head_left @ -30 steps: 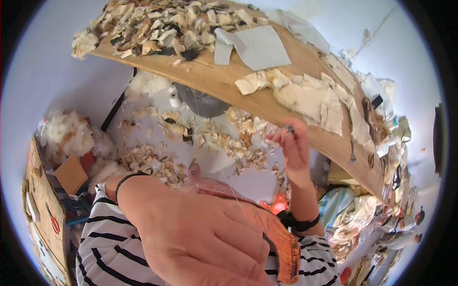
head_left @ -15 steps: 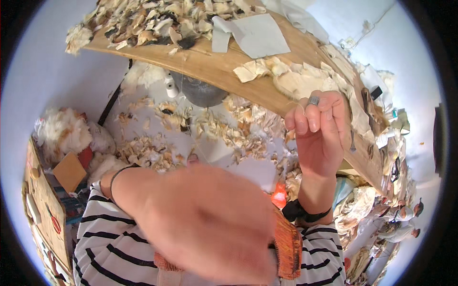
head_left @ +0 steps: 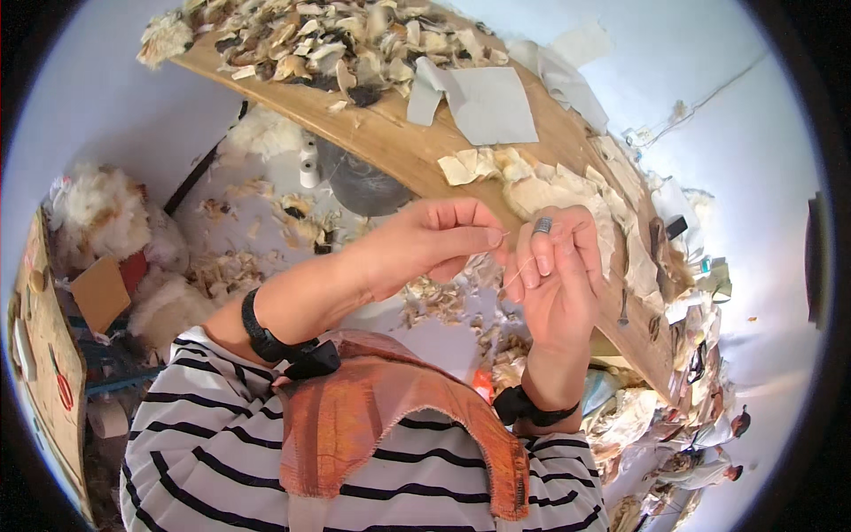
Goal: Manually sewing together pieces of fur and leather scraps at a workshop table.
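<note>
I see left hand (head_left: 434, 244) pinching a fine thread (head_left: 521, 266) against closed right hand (head_left: 558, 266), above brown leather piece (head_left: 390, 426) on lap. Thread looks limp, light; pinch near end.

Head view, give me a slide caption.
Left hand and right hand pinch a thin thread above brown leather piece.

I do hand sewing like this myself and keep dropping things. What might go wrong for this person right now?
The left hand and right hand pinch a fine thread in mid-air; it could slip free and vanish among the scraps below. The brown leather piece lies loose on the striped lap with neither hand on it, so it may slide off. Whether a needle is held is too small to tell.
</note>
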Available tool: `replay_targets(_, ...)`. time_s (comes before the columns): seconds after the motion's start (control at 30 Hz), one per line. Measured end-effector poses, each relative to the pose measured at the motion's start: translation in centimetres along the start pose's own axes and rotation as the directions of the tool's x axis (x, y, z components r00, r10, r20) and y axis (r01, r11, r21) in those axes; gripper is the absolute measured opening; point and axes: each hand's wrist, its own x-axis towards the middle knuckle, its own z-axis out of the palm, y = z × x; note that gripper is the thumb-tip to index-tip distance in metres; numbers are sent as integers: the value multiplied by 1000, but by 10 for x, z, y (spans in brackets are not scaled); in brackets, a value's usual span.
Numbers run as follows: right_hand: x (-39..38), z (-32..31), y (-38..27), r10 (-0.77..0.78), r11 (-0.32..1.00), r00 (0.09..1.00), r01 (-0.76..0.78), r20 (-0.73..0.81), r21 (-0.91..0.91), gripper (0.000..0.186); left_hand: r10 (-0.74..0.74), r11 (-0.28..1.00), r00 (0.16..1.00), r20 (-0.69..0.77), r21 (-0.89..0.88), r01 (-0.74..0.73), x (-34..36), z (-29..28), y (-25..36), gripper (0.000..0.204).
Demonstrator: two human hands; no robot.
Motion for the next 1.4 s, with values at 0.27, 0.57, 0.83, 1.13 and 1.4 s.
replay_targets(0.27,-1,-2,7,-54,942,991,11,-119,-335,13,-97,995,995,6,3,97,-1,1,-10,15)
replay_targets(0.57,-6,-11,12,-95,914,990,46,-102,-403,14,-189,967,982,2,-171,187,1,3,-23,23)
replay_targets(0.83,-12,-14,13,-96,903,986,30,-133,-429,11,-48,999,999,-14,18,48,5,7,-31,19)
replay_targets(1.13,-14,-12,11,-87,937,977,14,-193,-349,12,-25,1000,998,-56,-1,25,7,7,-33,26)
replay_targets(1.4,-12,-13,13,-82,941,987,30,-141,-337,12,7,1000,999,36,24,-7,12,2,-33,32)
